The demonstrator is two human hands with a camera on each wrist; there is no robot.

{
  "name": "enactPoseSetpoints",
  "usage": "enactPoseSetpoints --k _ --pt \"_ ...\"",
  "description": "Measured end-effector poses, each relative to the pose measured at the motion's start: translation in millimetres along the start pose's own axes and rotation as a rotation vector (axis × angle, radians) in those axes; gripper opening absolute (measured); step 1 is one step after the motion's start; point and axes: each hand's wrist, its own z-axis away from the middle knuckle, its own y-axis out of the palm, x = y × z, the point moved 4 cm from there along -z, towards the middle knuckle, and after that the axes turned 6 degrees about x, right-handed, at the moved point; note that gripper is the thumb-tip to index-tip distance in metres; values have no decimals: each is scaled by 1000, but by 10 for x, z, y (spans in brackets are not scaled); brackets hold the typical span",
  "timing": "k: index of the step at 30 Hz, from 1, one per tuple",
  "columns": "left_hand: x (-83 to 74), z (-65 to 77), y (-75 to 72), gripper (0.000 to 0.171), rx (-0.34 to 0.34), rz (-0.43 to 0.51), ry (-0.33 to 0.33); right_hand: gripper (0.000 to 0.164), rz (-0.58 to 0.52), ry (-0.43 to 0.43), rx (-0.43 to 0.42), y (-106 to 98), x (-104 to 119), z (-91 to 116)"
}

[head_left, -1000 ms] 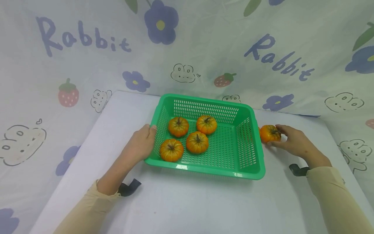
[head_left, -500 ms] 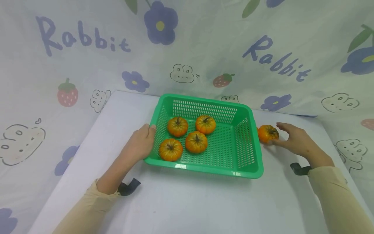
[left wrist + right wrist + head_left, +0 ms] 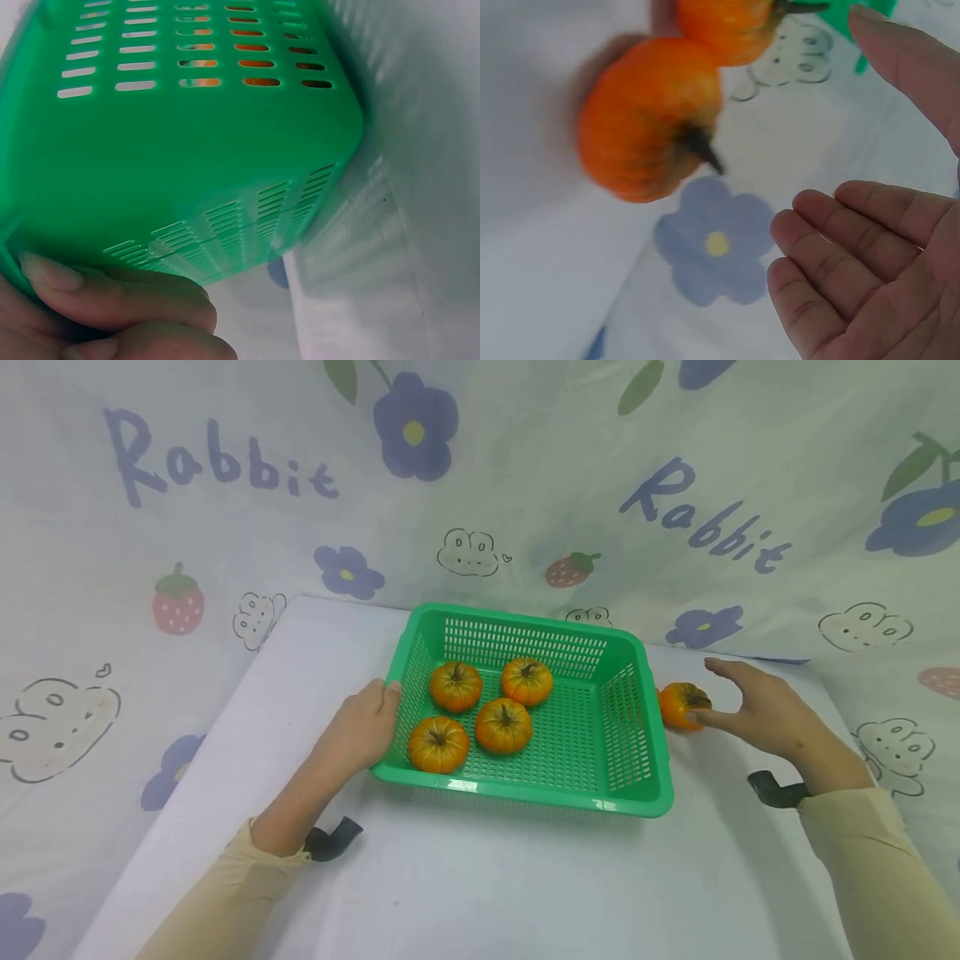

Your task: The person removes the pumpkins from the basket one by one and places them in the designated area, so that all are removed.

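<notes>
My left hand (image 3: 358, 727) grips the left rim of a green slotted plastic basket (image 3: 525, 792), its thumb over the edge and its fingers (image 3: 142, 300) curled beneath, as the left wrist view shows. Several small orange pumpkins (image 3: 503, 727) with dark stems sit inside, mostly towards the left. Just outside the right wall lies another pumpkin (image 3: 683, 707); beside it my right hand (image 3: 772, 710) is spread, thumb and fingers apart, holding nothing. The right wrist view shows this pumpkin (image 3: 652, 120) apart from the fingers, touching a second one (image 3: 731, 30) that the basket largely hides in the head view.
A white-covered table (image 3: 480, 877) bears everything. Behind it hangs a pale cloth (image 3: 525, 443) printed with flowers, strawberries, rabbits and lettering. A dark curved piece sticks out under each wrist.
My right hand has drawn back to the right from the pumpkin outside the basket, its fingers spreading wider. That pumpkin stays on the table. My left hand keeps its hold on the rim.
</notes>
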Motion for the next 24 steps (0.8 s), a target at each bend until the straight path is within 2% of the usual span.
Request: enactPoseSetpoints --k 10,18,24 --pt "-12 1 -2 46 7 11 0 97 72 -81 -18 -212 425 59" --pt "-26 1 2 48 16 20 0 89 92 -167 -29 -303 819 47" --pt "-20 5 -2 48 15 26 1 91 111 -201 -13 -354 1110 -12"
